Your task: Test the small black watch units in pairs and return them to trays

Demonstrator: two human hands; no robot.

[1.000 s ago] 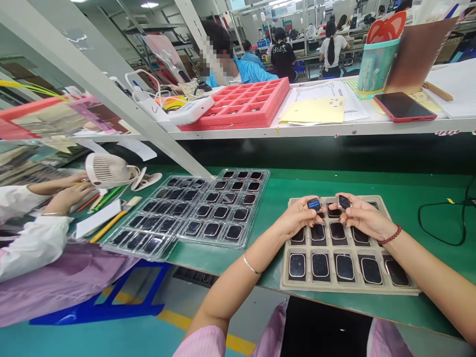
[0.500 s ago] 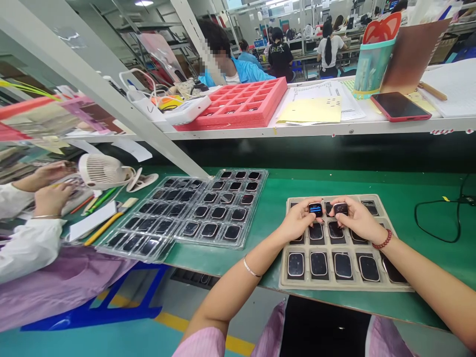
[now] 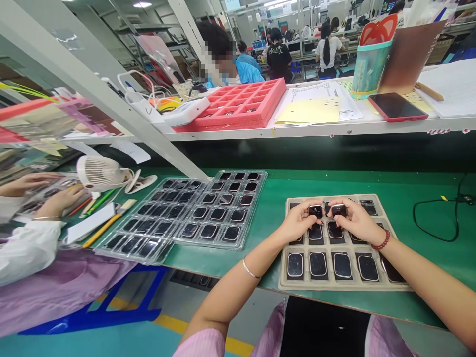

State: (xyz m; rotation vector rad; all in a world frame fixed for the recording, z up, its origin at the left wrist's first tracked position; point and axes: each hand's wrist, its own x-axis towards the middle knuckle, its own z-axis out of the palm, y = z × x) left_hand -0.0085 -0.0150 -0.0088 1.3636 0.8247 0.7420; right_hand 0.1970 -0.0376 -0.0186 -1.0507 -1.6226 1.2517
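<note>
My left hand (image 3: 300,220) is closed on a smartwatch body (image 3: 315,211) without a strap, its dark screen facing up with faint light marks. In my right hand (image 3: 355,220) I grip a second smartwatch body (image 3: 338,210), thumb over its lower edge. Both hands are above a beige tray (image 3: 334,286) on the green bench. Rows of square, dark-screened watch bodies lie in the tray's pockets, such as the front-row watch (image 3: 342,265). My hands and forearms hide part of the upper and right-hand pockets.
Two clear plastic trays (image 3: 243,233) of watches lie to the left. Beyond them are a small white fan (image 3: 102,173), a yellow-handled brush (image 3: 106,228) and a co-worker's hands (image 3: 61,201). The shelf above holds a red foam tray (image 3: 269,111) and a phone (image 3: 397,107). A black cable (image 3: 435,233) lies right.
The blue-lit display on the watch in my left hand has gone mostly dark. Both my hands stay nearly in place. The co-worker's hands have lowered and spread apart.
</note>
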